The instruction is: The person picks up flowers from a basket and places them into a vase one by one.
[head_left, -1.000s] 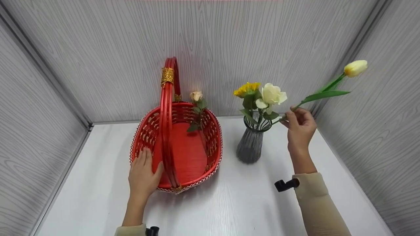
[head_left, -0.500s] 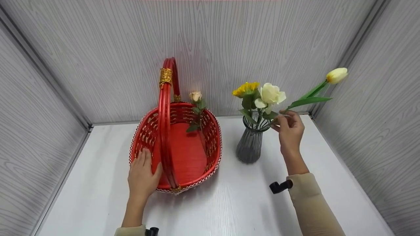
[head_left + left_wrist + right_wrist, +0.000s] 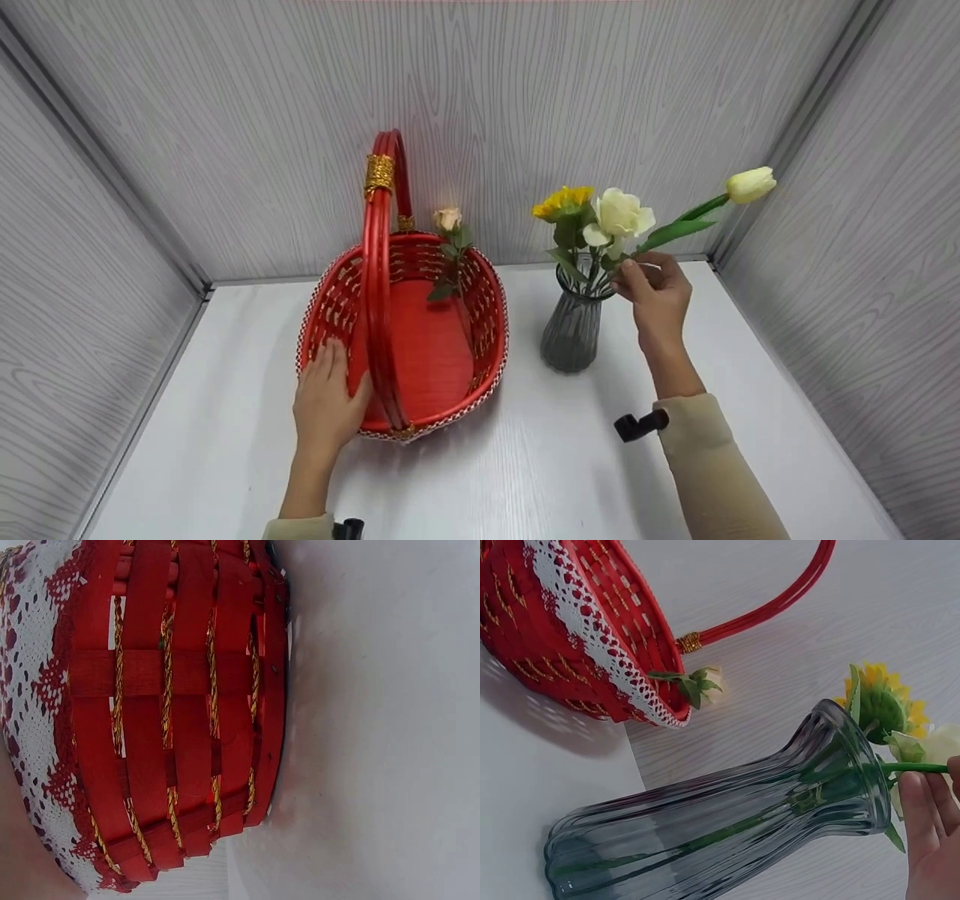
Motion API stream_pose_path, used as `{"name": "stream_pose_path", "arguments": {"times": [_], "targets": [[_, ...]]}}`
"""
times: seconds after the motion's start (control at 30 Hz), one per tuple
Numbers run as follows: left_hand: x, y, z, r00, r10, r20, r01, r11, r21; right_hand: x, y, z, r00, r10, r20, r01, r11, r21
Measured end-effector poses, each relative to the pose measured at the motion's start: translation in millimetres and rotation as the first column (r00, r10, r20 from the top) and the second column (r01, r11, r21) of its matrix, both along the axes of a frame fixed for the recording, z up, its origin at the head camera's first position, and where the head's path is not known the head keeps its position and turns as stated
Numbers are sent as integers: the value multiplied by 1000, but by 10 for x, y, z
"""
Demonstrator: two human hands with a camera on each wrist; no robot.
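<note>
A yellow-white tulip [image 3: 750, 185] leans up to the right, its green stem pinched by my right hand [image 3: 664, 304] beside the vase mouth. The grey ribbed glass vase [image 3: 571, 337] stands upright and contains a yellow sunflower [image 3: 564, 202] and a white rose [image 3: 621, 214]. In the right wrist view, the held stem [image 3: 915, 766] reaches the vase rim; which stem inside belongs to it I cannot tell. My left hand [image 3: 326, 401] rests over the near left rim of a red woven basket [image 3: 420, 429], fingers extended inside.
A pale peach rose [image 3: 448, 220] leans in the basket against its right side, its head above the rim. The tall red handle [image 3: 379, 300] arches over the basket. Grey wood-patterned panels [image 3: 480, 97] enclose the white table [image 3: 510, 465] at the back and sides.
My right hand has moved left and toward the vase with the tulip, whose bloom has come lower and further left. The left hand and basket have stayed nearly still.
</note>
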State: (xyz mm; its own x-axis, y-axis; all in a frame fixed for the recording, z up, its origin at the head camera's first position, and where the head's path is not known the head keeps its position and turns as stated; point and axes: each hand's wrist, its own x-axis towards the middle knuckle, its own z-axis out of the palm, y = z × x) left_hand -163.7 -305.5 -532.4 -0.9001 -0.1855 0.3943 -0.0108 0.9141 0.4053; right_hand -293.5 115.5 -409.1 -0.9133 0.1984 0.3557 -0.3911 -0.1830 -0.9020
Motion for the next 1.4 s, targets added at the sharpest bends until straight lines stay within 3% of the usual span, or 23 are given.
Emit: {"name": "stream_pose_path", "arguments": {"times": [0.23, 0.5, 0.6, 0.77, 0.93, 1.03, 1.1, 1.4], "targets": [[19, 12, 0, 1000, 4, 18, -4, 1000, 3, 17, -8, 26, 1000, -12, 23, 10, 998, 63], [25, 12, -6, 1000, 5, 9, -5, 1000, 0, -79, -1, -51, 997, -2, 82, -7, 993, 118], [31, 12, -3, 1000, 1, 1, -1, 1000, -5, -54, -22, 5, 996, 11, 93, -28, 984, 176], [35, 9, 7, 1000, -4, 12, 4, 1000, -9, -26, -18, 103, 995, 38, 95, -70, 932, 355], [21, 13, 14, 1000, -5, 21, 5, 1000, -5, -149, 89, 40, 987, 8, 160, -85, 874, 478], [10, 15, 19, 1000, -7, 25, 7, 1000, -5, -151, 121, 61, 980, -12, 197, -99, 833, 544], [6, 13, 23, 1000, -7, 26, 8, 1000, -6, -140, 130, 73, 976, -9, 220, -117, 823, 556], [0, 2, 24, 999, -3, 34, 4, 1000, -14, 22, 61, 87, 949, 64, 308, -194, 891, 412]]}}
